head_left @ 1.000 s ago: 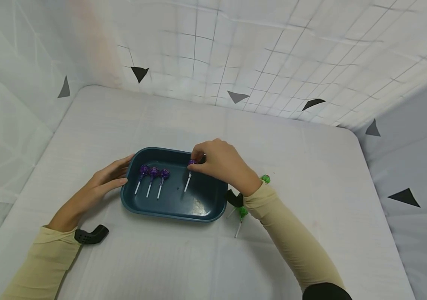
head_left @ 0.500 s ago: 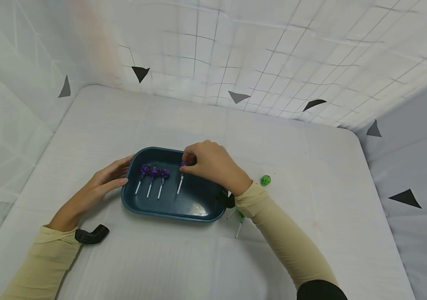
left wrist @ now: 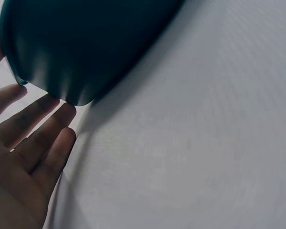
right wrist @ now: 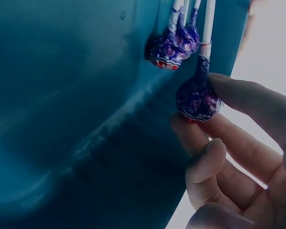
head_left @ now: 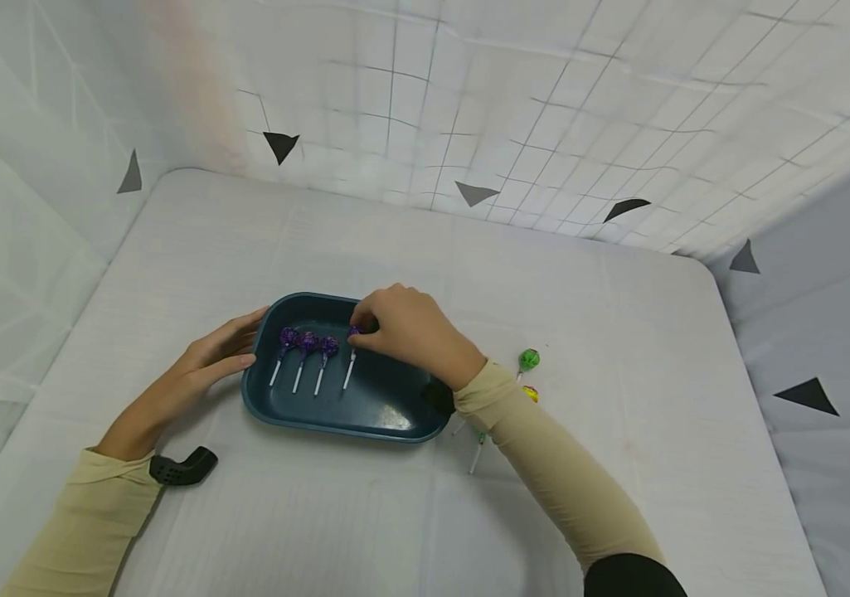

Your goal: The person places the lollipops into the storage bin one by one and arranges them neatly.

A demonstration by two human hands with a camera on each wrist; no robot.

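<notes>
My right hand (head_left: 413,327) pinches a purple-wrapped lollipop (right wrist: 199,98) by its candy head, over the dark teal tray (head_left: 365,428); the white stick points toward me. Left of it in the tray lie three purple lollipops (head_left: 308,342) side by side, sticks toward the near side. My left hand (head_left: 204,365) rests with straight, spread fingers against the tray's left end. In the left wrist view those fingers (left wrist: 43,129) touch the tray's outer wall, and nothing is gripped.
Right of the tray, partly behind my right forearm, lie a green lollipop (head_left: 529,359), a yellow-and-red lollipop (head_left: 531,393) and another green one whose stick (head_left: 476,456) shows. A white cloth covers the table (head_left: 305,514). White panels (head_left: 410,99) stand behind it.
My right hand has moved left inside the tray with the pinched lollipop, closer to the row of three. The yellow-and-red lollipop has come into view. My left hand stays put.
</notes>
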